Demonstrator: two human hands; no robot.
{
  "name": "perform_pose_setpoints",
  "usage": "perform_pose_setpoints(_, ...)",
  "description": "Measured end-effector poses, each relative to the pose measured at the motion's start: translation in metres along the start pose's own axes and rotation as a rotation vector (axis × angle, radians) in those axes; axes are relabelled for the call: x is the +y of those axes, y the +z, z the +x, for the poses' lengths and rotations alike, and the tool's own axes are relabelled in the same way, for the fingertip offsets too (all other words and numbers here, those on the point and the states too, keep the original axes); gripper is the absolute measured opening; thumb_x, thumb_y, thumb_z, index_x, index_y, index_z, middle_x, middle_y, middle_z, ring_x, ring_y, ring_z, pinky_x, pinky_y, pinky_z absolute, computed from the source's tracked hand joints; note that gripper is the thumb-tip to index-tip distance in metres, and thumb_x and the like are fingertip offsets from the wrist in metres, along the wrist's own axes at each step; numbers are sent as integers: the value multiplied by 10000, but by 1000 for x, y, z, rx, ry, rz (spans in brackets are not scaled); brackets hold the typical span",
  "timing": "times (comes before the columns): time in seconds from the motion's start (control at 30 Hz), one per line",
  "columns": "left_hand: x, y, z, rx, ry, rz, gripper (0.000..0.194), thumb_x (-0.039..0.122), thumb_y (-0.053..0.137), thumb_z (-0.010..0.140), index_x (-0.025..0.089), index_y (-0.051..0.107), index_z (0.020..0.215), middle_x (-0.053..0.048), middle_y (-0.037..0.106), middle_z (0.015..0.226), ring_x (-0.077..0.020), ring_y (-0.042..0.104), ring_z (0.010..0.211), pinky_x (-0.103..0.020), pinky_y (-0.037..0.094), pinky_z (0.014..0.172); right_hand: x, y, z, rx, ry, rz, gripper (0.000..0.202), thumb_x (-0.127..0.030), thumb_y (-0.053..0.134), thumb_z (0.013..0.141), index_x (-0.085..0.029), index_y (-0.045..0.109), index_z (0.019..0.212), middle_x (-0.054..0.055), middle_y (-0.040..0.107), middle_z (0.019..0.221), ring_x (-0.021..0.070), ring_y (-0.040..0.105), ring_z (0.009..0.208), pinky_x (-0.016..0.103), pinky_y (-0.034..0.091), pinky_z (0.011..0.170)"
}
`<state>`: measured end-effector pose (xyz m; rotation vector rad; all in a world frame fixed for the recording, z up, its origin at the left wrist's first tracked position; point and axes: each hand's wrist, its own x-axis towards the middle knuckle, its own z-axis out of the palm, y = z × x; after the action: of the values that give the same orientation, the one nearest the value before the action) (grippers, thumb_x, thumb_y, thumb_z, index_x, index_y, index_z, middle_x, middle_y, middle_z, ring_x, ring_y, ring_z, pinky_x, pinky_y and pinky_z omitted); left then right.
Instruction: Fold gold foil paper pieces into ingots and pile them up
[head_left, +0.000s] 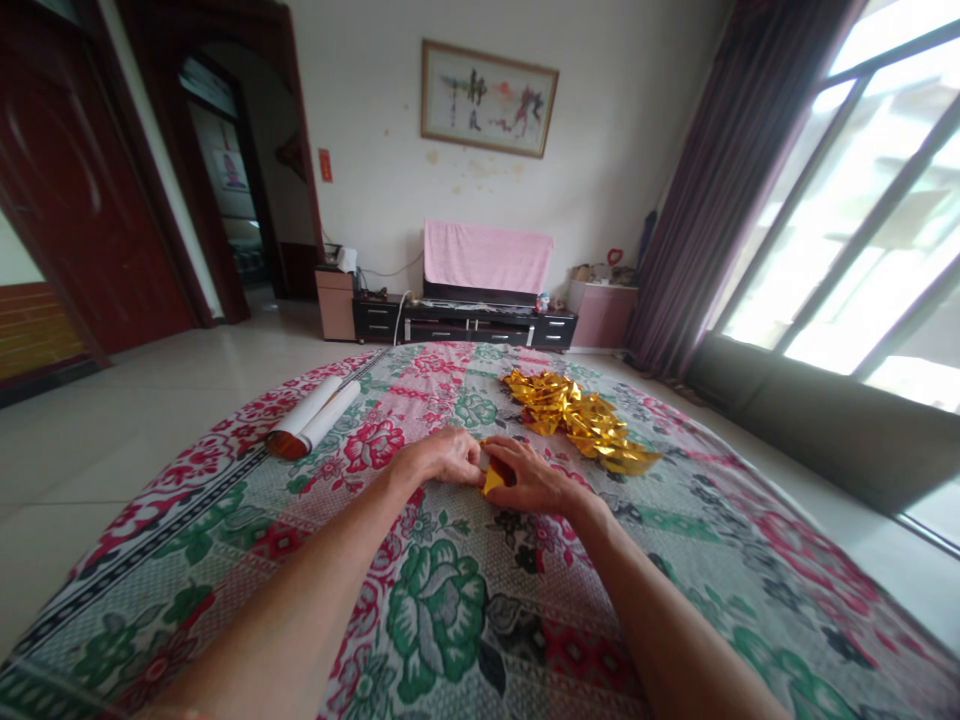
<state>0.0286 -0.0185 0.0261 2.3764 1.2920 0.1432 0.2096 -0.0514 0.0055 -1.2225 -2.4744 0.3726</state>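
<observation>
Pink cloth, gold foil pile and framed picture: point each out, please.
Pink cloth (487, 257): head view, hanging middle.
Gold foil pile (566, 405): head view, crumpled middle.
Framed picture (489, 100): head view, centre of the artwork.

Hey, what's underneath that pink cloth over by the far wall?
Below the pink cloth, a dark strip shows, just above the low black cabinet. The rest of whatever it drapes over is covered, so I can't tell what it is.

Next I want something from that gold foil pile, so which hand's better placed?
Probably your right hand: it's nearer the gold foil pile, while your left hand is farther across. Both are at the small gold piece, though.
</observation>
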Motion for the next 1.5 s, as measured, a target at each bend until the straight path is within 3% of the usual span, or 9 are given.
perform_pose_setpoints(0.47, 5, -1, -2, -22, -4, 39, 257, 357, 547, 569, 163, 663, 690, 22, 525, 545, -70, 386, 464, -195, 254, 425, 1, -1, 0, -8, -14, -5, 558, -335, 601, 666, -208, 484, 1197, 79, 420, 1285, 248, 399, 1134, 381, 320, 959)
perform_pose_setpoints(0.87, 2, 1, 1, -16, -16, 45, 293, 386, 542, 574, 164, 671, 715, 10, 555, 575, -95, 443, 496, -202, 291, 443, -4, -5, 2, -27, 22, 30, 332, -367, 516, 773, -229, 547, 1073, 56, 478, 1191, 197, 449, 1050, 352, 364, 919)
perform_pose_setpoints(1.17, 6, -1, -2, -1, -27, 48, 224, 334, 560, 558, 163, 653, 668, 28, 509, 529, -78, 413, 474, -194, 257, 422, -2, 0, 1, 26, -7, 8, 439, -355, 580, 703, -194, 528, 1108, 83, 442, 1237, 220, 431, 1079, 367, 344, 928)
perform_pose_setpoints(1.5, 3, 1, 1, 8, -10, 31, 216, 325, 557, 556, 165, 652, 666, 30, 503, 526, -77, 410, 470, -192, 250, 420, -7, 1, 1, 49, 35, -19, 390, -352, 586, 691, -202, 560, 1050, 77, 461, 1226, 225, 445, 1065, 362, 346, 918)
